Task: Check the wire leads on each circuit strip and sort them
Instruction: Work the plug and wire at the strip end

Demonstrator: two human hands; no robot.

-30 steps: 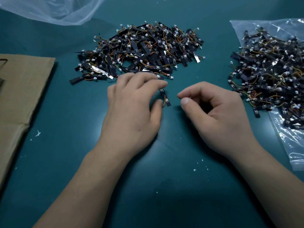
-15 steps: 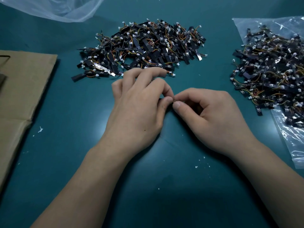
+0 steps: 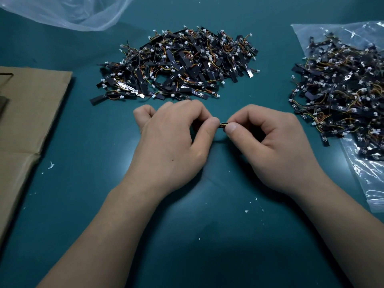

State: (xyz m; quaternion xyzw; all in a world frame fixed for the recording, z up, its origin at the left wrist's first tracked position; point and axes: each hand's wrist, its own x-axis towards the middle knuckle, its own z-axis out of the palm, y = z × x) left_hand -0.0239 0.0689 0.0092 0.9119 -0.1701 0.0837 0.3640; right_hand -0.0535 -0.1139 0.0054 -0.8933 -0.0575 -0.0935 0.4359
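I am pinching a circuit strip (image 3: pixel 222 125) taut between my left hand (image 3: pixel 172 138) and right hand (image 3: pixel 276 146), fingers (image 3: pixel 199 113) curled on each end over the counter (image 3: pixel 207 225), judging that a gentle, even tug tests its leads best.

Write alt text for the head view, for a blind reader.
The left hand and the right hand pinch one small circuit strip between them over a teal table. One pile of strips lies beyond the hands, a second pile on a clear bag at right, cardboard at left.
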